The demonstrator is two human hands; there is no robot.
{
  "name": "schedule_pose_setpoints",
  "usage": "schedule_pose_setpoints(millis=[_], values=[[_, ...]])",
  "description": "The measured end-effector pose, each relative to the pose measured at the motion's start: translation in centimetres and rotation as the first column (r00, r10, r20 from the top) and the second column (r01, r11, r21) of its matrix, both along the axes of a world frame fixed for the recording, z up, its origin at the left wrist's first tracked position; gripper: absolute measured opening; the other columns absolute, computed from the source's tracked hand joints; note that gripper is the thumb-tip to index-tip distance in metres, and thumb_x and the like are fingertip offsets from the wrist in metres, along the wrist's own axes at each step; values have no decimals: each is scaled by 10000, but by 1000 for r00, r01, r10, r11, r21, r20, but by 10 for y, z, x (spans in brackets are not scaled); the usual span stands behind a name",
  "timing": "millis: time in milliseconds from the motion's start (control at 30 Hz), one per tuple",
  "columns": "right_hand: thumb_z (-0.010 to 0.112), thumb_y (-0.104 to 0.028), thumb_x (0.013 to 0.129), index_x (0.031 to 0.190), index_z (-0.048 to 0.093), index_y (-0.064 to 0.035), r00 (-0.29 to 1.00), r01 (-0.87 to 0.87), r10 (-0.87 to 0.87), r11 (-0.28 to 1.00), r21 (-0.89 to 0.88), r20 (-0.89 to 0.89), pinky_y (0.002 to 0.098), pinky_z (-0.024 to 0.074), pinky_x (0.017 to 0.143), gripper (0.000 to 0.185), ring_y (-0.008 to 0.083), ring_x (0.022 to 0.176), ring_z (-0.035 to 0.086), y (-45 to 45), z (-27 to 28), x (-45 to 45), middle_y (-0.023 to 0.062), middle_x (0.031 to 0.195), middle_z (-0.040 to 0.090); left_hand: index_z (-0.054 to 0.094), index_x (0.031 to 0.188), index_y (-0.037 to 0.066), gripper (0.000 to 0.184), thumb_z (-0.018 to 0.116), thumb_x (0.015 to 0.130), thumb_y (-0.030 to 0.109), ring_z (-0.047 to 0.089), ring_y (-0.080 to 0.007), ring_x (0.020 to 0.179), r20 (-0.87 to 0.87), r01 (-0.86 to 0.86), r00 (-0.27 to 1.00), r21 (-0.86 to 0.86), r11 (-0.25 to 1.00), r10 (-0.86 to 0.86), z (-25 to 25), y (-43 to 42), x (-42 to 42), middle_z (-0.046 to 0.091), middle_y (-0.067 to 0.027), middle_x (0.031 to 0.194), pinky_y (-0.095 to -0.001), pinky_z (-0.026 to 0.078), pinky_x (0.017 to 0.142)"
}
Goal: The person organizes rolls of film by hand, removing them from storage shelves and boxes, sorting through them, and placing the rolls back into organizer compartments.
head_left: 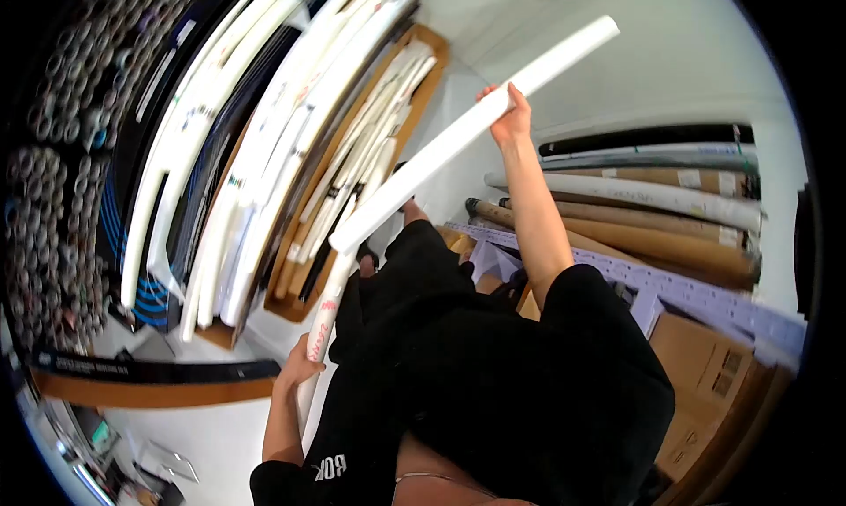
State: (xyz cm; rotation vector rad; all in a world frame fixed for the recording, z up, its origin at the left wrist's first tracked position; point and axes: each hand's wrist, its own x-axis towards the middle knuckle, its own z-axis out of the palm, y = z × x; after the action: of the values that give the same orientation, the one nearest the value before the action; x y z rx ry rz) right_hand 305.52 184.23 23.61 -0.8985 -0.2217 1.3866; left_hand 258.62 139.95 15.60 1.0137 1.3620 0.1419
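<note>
Head: smooth cylinder [432,165] in right hand [513,118]

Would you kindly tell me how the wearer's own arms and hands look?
Both black sleeves are short and loose, leaving the forearms bare. The left hand and right hand are ungloved, with no watch visible. White lettering marks the black top near the left shoulder.

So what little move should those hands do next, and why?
Maybe ease the big white roll clear of the red-marked roll. The right hand holds one, the left hand the other, and they meet in this view, though I can't tell if they touch.
</note>
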Motion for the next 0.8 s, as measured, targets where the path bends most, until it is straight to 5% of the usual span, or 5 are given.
schedule_pose_setpoints(millis=[200,433,600,733,800], values=[[643,-464,810,1035,548,-98,984,-38,116,878,477,-136,463,484,850,440,312,922,584,-19,107,9,143,922,612,476,1238,-3,757,677,509,9,525,-233,1078,24,-75,997,-27,997,75,-13,28,-11,577,-120,1137,-340,388,967],[677,-579,718,1132,569,-94,983,-9,133,727,686,-128,458,498,817,647,346,1065,562,-46,168,-1,198,1167,584,490,1213,-11,577,765,734,157,535,-185,1042,130,-134,983,49,990,126,-10,18,-5,595,-107,1135,-327,429,899],[709,-628,664,1056,527,-80,782,-112,607,363,925,-144,403,498,750,698,250,926,556,-32,179,4,111,968,571,476,1209,-40,562,736,777,210,532,-203,1038,59,-49,997,75,996,45,6,30,0,594,-128,1123,-327,426,901],[727,-590,679,1023,522,-50,883,93,354,509,856,-307,373,482,850,673,197,904,524,-30,223,4,66,846,536,465,1236,-27,607,752,767,229,518,-202,1073,144,-145,981,117,983,127,-2,24,5,575,-127,1163,-331,411,924],[501,-676,799,1127,482,-60,994,70,0,742,666,-105,448,461,876,698,236,859,541,-59,233,-13,85,835,538,447,1264,-17,637,759,759,213,510,-202,1095,140,-154,979,45,987,146,32,39,14,561,-122,1189,-330,398,947]])
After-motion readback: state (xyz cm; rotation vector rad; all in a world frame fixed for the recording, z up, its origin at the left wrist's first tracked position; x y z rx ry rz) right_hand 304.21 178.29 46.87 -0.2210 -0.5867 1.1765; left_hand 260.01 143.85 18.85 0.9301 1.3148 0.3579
